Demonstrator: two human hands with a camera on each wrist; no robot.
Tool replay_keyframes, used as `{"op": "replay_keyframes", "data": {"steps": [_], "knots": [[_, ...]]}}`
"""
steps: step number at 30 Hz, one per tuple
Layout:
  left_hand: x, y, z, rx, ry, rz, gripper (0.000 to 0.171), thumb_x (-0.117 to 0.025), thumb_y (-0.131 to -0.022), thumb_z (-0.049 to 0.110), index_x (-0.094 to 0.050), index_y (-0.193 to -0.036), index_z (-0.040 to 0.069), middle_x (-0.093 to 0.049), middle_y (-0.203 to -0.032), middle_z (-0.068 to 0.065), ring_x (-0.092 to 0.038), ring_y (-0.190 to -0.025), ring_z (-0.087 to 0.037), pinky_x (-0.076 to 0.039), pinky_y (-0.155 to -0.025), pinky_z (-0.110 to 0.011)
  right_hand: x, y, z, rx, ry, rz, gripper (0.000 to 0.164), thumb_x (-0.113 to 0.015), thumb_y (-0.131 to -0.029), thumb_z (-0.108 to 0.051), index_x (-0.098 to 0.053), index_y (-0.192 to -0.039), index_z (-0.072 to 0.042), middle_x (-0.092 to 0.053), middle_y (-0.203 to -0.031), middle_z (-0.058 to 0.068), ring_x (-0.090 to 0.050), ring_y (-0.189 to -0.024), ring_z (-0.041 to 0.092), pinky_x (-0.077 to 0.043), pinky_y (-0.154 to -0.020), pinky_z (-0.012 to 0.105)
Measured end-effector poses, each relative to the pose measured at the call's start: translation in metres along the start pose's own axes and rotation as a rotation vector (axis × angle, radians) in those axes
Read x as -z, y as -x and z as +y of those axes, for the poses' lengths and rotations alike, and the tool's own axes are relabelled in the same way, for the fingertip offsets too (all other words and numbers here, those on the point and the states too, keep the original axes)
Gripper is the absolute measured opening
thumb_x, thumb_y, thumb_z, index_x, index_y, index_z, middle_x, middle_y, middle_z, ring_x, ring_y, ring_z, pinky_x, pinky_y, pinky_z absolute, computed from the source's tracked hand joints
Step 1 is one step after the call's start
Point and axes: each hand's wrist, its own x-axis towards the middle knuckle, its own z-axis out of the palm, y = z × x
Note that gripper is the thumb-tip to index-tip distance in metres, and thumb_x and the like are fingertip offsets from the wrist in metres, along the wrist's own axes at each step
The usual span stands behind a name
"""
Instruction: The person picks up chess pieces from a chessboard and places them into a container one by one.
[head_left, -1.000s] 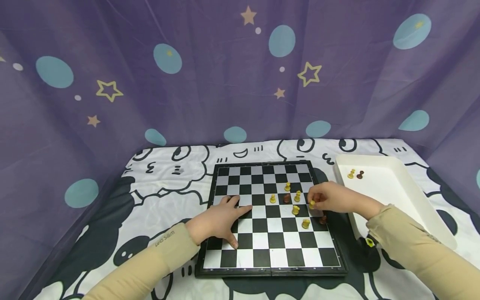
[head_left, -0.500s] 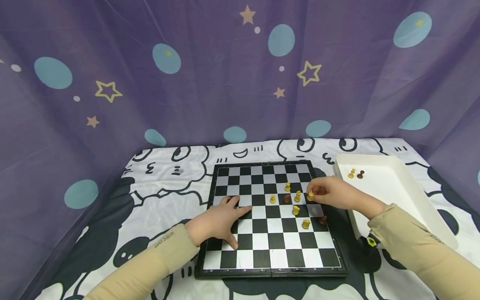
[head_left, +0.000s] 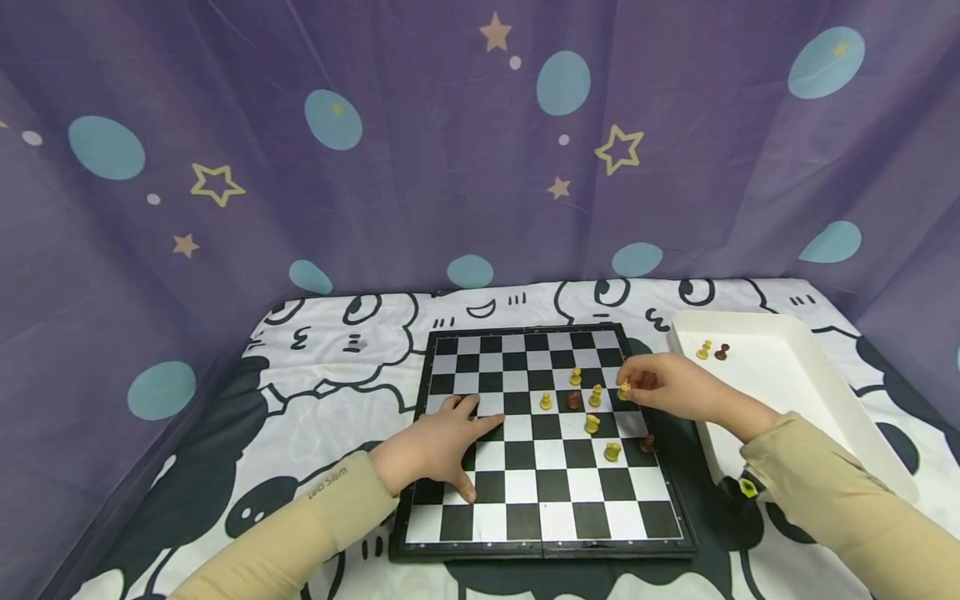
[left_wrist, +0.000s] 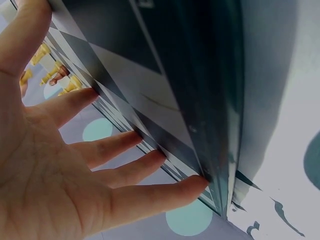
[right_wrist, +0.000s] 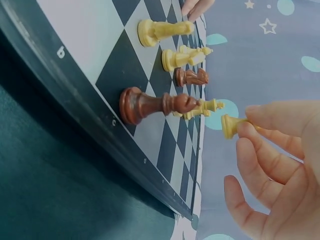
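My right hand (head_left: 667, 387) pinches a yellow chess piece (right_wrist: 230, 126) between thumb and fingers, off the board near its right edge; the fingers hide its top. My left hand (head_left: 431, 442) is spread on the left side of the chessboard (head_left: 558, 521), and its fingertips touch the squares in the left wrist view (left_wrist: 125, 150). On the board's right half stand several yellow pieces (head_left: 612, 452), a brown knight (right_wrist: 192, 76) and a brown bishop (right_wrist: 160, 102). The bishop stands closest to the right edge, below my right hand in the head view.
Right of the board lies a white tray (head_left: 795, 400), partly under my right forearm. A yellow piece (head_left: 703, 350) and a brown piece (head_left: 722, 352) lie in its far left corner. Patterned cloth (head_left: 337, 358) covers the table, and a purple curtain (head_left: 420, 192) hangs behind.
My right hand has shifted slightly away from me along the board's right edge, still holding the yellow chess piece. The left hand stays in place, as do the standing pieces.
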Motion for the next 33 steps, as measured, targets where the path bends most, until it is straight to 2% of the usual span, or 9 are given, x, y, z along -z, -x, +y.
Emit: {"op": "replay_keyframes", "data": {"steps": [12, 18, 23, 33], "knots": [[0.000, 0.002, 0.001, 0.008, 0.013, -0.001, 0.103, -0.087, -0.056, 0.045, -0.039, -0.145, 0.025, -0.028, -0.151, -0.017, -0.027, -0.137, -0.041, -0.044, -0.095, -0.055, 0.015, 0.004, 0.003, 0.029, 0.012, 0.076, 0.012, -0.067, -0.085, -0.005, -0.067, -0.096, -0.004, -0.068, -0.081, 0.001, -0.058, -0.069, 0.007, -0.049, -0.061, 0.026], [0.000, 0.001, 0.001, 0.007, 0.012, -0.001, 0.103, -0.087, -0.056, 0.045, -0.039, -0.146, 0.025, -0.029, -0.151, -0.017, -0.027, -0.137, -0.041, -0.044, -0.094, -0.057, 0.034, 0.008, 0.002, -0.008, 0.030, 0.147, 0.011, -0.068, -0.085, -0.007, -0.069, -0.096, -0.007, -0.068, -0.082, 0.001, -0.058, -0.071, 0.008, -0.049, -0.063, 0.026], [0.002, 0.001, 0.001, 0.005, 0.004, 0.003, 0.103, -0.087, -0.057, 0.045, -0.039, -0.146, 0.025, -0.029, -0.151, -0.017, -0.027, -0.137, -0.041, -0.044, -0.093, -0.058, 0.049, 0.012, 0.002, 0.000, 0.067, 0.204, 0.009, -0.068, -0.085, -0.005, -0.069, -0.093, -0.008, -0.067, -0.080, 0.001, -0.058, -0.072, 0.004, -0.050, -0.067, 0.024], [0.001, 0.003, 0.001, 0.004, 0.014, 0.002, 0.103, -0.088, -0.056, 0.044, -0.040, -0.145, 0.024, -0.029, -0.151, -0.018, -0.028, -0.136, -0.042, -0.044, -0.093, -0.057, 0.063, 0.021, 0.010, -0.059, 0.099, 0.233, 0.011, -0.068, -0.087, -0.014, -0.069, -0.096, -0.009, -0.067, -0.083, 0.000, -0.057, -0.072, 0.003, -0.048, -0.066, 0.024]]}}
